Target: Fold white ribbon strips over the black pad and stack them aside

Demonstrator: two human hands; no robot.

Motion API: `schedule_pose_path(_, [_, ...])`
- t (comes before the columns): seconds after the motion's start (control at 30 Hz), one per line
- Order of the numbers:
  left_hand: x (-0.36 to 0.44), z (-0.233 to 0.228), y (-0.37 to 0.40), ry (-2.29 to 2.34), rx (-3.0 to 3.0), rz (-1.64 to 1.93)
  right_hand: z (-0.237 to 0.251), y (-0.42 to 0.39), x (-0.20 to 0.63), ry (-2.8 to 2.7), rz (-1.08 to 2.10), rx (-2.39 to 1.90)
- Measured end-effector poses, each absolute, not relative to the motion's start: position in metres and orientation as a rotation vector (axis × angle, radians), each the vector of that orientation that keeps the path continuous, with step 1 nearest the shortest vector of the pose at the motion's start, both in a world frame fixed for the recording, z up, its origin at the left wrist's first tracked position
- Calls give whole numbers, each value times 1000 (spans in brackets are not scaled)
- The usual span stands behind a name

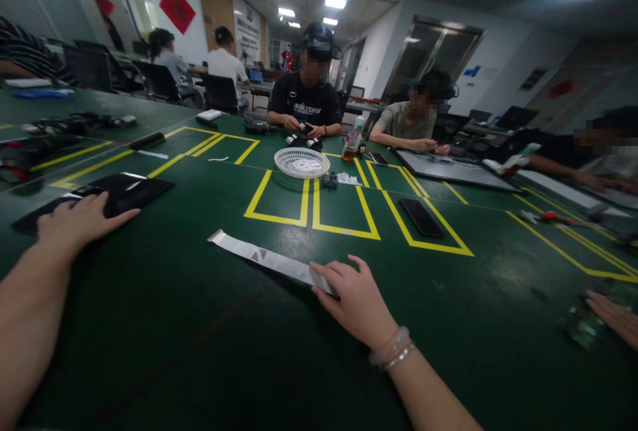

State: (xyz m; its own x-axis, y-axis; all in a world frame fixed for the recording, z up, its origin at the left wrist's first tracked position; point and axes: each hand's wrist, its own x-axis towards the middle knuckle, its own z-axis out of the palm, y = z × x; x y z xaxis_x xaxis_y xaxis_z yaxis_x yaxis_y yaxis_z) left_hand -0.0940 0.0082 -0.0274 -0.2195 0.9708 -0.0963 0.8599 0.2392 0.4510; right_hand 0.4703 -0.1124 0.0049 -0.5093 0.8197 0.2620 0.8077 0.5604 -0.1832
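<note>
A long, flat white ribbon cable [269, 261] with a connector-like end on its left and dark triangular marks stretches across the green table. Its right end lies between the thumb and fingers of my right hand [356, 298], which wears bracelets at the wrist. At the left, my left hand [74, 222] rests with thumb stretched out on a flat black pouch-like thing [142, 195]. A small dark device lies by its fingertips, partly hidden. Nothing shows as gripped in the left hand.
Yellow tape outlines mark the green table [209, 351]. A round white basket-like grille [302, 163], a phone [421, 218] and a bottle of brown liquid [351, 147] stand or lie ahead. Co-workers sit opposite. Another person's hand [615, 318] is at the right edge beside a circuit board [583, 325].
</note>
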Motion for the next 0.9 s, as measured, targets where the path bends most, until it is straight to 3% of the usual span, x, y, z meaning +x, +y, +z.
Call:
schedule_pose_path(0.1, [-92,-27,7,2570,1699,515,4,-112,471,-2491,35,-1347])
schedule_pose_path(0.43, [-39,-5,8,2452,1967,350,2,-107,472,-2340,2,-1483])
schedule_pose_path(0.57, [16,11,7,2185,2320,383,2,-104,477,-2150,-36,-1576])
schedule_pose_path(0.77, [106,18,-28,1261,2695,544,3,-100,483,-1840,-86,-1637])
schedule_pose_path(0.9, [151,10,-52,894,2736,444,4,-103,480,-1794,-103,-1557])
